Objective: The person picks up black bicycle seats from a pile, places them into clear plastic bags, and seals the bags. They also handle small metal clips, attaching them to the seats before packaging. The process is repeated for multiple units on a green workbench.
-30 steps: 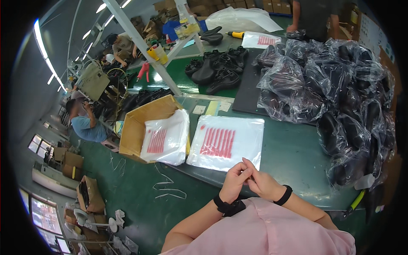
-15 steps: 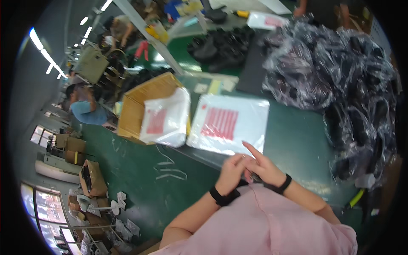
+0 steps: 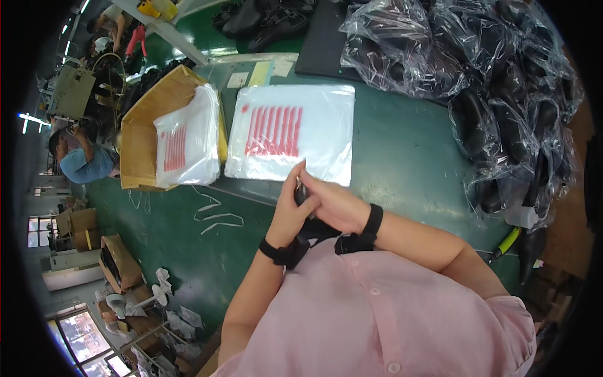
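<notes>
My left hand (image 3: 287, 212) and my right hand (image 3: 340, 204) meet at the table's near edge, in front of my pink shirt. Between the palms shows a small dark object with a metallic glint (image 3: 301, 192); the fingers cover most of it, so its kind is hidden. Both hands are closed around it, fingertips pointing away from me. Just beyond them lies a flat stack of whitish plastic bags with red print (image 3: 323, 135), the fingertips by its near edge. Left of the stack, a yellowish cardboard box (image 3: 139, 147) holds more such printed bags (image 3: 198, 135).
Dark shoes in see-through plastic (image 3: 496, 119) are heaped along the right side. Unwrapped black shoes (image 3: 267, 25) sit at the far side near a dark mat (image 3: 326, 44). A yellow-green handled tool (image 3: 505, 244) lies at right. Another person (image 3: 85, 160) is at far left.
My view has shifted, so the table's things appear farther left and higher. The hands have come closer together, and the right index finger no longer sticks out apart.
</notes>
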Motion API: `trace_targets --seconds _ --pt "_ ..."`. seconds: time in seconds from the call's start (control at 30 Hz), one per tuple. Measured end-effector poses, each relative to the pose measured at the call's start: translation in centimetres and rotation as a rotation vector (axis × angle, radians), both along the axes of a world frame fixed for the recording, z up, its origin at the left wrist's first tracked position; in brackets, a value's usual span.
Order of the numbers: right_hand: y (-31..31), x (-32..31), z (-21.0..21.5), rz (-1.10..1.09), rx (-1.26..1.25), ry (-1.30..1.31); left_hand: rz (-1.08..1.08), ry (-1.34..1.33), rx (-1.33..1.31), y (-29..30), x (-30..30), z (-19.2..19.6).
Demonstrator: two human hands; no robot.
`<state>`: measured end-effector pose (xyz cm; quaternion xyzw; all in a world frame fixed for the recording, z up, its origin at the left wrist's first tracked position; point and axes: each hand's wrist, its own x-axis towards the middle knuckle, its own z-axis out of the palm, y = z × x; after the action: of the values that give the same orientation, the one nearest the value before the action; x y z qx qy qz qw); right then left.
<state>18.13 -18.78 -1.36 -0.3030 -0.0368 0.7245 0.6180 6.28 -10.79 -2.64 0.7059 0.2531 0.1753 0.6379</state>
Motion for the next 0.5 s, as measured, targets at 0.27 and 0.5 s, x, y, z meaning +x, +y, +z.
trace_targets --seconds 0.27,0.5 --pt "-1.0 6.7 -3.2 0.365 0.204 -0.710 -0.106 0.688 -0.003 1.9 -18.9 -9.8" --pt "5.7 18.4 0.4 0.136 0.027 -0.747 -0.001 0.743 -0.799 -0.8 -24.3 -9.1"
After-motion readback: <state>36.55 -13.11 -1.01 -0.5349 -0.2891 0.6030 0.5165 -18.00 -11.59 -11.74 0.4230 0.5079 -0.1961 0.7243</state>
